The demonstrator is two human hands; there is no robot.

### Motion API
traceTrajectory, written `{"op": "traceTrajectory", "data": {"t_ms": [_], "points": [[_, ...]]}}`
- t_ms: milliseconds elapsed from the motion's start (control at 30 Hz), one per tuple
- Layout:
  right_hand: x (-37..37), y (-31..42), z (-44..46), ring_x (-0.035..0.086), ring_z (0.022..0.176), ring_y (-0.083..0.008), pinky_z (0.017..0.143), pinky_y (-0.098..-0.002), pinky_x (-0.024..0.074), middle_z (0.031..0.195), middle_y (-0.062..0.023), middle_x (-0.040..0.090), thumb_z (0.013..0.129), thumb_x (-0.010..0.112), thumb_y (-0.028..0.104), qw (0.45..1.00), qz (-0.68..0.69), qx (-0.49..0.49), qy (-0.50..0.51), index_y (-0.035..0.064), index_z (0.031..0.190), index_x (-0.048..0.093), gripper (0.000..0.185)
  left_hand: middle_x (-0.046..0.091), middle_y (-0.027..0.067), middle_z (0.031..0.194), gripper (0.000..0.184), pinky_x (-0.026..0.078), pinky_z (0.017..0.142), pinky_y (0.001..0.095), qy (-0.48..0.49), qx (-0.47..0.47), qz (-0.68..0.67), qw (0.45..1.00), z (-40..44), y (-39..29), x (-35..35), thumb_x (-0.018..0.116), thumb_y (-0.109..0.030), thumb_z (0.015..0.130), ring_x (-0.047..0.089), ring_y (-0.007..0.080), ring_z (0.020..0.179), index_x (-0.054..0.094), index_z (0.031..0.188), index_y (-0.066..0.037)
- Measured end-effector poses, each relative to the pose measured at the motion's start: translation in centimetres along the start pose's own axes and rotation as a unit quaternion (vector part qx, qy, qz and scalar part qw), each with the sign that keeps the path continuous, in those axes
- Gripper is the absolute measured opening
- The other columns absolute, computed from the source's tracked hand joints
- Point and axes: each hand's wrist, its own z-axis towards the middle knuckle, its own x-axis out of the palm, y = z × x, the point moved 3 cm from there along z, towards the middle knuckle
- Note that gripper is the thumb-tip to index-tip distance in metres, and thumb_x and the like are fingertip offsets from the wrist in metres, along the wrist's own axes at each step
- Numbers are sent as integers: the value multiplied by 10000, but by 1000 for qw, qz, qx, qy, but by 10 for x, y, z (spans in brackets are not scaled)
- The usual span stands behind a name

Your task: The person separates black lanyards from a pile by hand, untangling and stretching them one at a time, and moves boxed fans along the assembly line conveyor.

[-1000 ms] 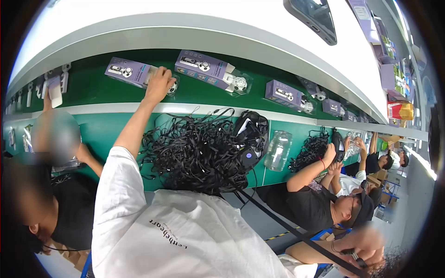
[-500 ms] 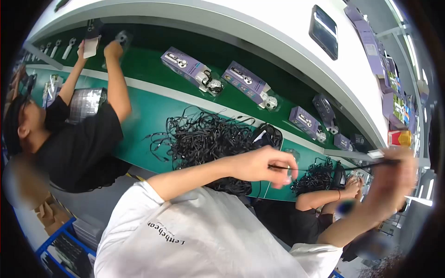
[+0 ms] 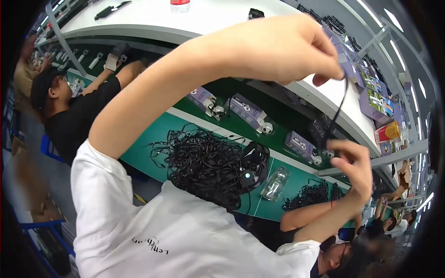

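A thin black cable (image 3: 342, 103) runs between my two hands above the green table. Its upper end is pinched in my left hand (image 3: 296, 51), raised high with the arm stretched across the view. Lower and to the right, my right hand (image 3: 354, 164) grips the cable near its other part, thumb and forefinger closed on it. Beneath my left arm lies a large tangled heap of black cables (image 3: 199, 167). Against the heap's right side sits a black item (image 3: 252, 169) with a small bright round spot. Clear plastic packaging (image 3: 276, 184) lies right of it.
Purple boxes (image 3: 245, 110) with round white-and-black devices stand on the dark green shelf. A smaller cable pile (image 3: 307, 194) lies to the right. Above is a white shelf (image 3: 139, 21) with a phone (image 3: 112, 10) and bottle (image 3: 180, 5). A co-worker in black (image 3: 76, 109) sits at left.
My left hand has risen up and right, and my right hand has moved down and left. The cable now runs steeply between them. The view has shifted, showing more of the white shelf.
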Motion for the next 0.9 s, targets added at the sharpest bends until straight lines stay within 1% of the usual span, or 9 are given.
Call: {"op": "traceTrajectory", "data": {"t_ms": [133,233,300,367,567,600,667,767,900], "points": [[97,31,61,434,1347,-261,1136,-378,292,1391,-155,520,568,840,247,963,158,-217,-4,-9,1414,424,977,397,-59,507,182,252,410,231,31,-13,100,994,-1,7,25,613,-191,865,342,42,426,635,851,-12],[204,46,98,541,1213,-209,1053,-342,378,1210,-71,626,740,781,110,881,376,-257,126,52,1304,533,619,435,-20,501,211,313,449,259,59,-59,187,979,-14,4,28,644,-132,771,406,66,447,643,959,-35],[254,32,104,594,761,-83,671,-248,475,779,22,596,868,685,110,829,467,-158,265,26,1110,613,267,454,-4,501,246,323,463,267,73,19,291,954,-33,13,16,655,-107,737,424,67,458,646,974,-43],[267,24,93,470,601,-37,515,-225,356,676,38,509,904,643,126,870,426,-74,237,31,921,612,101,469,10,514,246,314,461,274,67,-60,357,930,-69,12,-4,690,-105,709,423,73,455,663,948,-53],[289,-12,55,399,622,-63,569,-219,351,684,30,465,916,595,195,800,512,-32,310,41,836,612,175,581,2,608,249,429,567,245,-52,-313,184,930,-208,114,-15,744,-175,762,511,63,577,694,950,-20],[294,-14,54,434,628,-132,624,-274,405,701,-7,484,884,599,198,846,445,-100,277,23,825,627,187,688,83,854,394,500,796,291,-38,-311,184,932,-220,123,-3,778,-187,723,639,151,838,691,1074,-30],[287,-4,48,479,698,-184,663,-311,417,709,-30,499,866,609,194,914,300,-251,105,10,831,630,188,428,155,1481,963,283,1142,393,12,-236,100,967,-218,143,41,865,-248,603,342,260,1415,426,1433,-30],[258,16,40,572,777,-274,711,-380,464,755,-113,585,806,635,191,962,86,-257,23,4,841,662,193,441,135,1467,1059,337,1107,360,-50,-183,-104,976,-190,174,131,862,-163,586,428,238,1346,321,1485,-18],[199,27,20,610,547,-195,511,-335,455,657,-109,644,819,636,116,981,120,-138,-66,-30,825,670,150,666,67,1005,440,506,762,237,-194,-170,-366,894,-153,191,190,701,7,750,616,84,861,613,1181,9]]}}
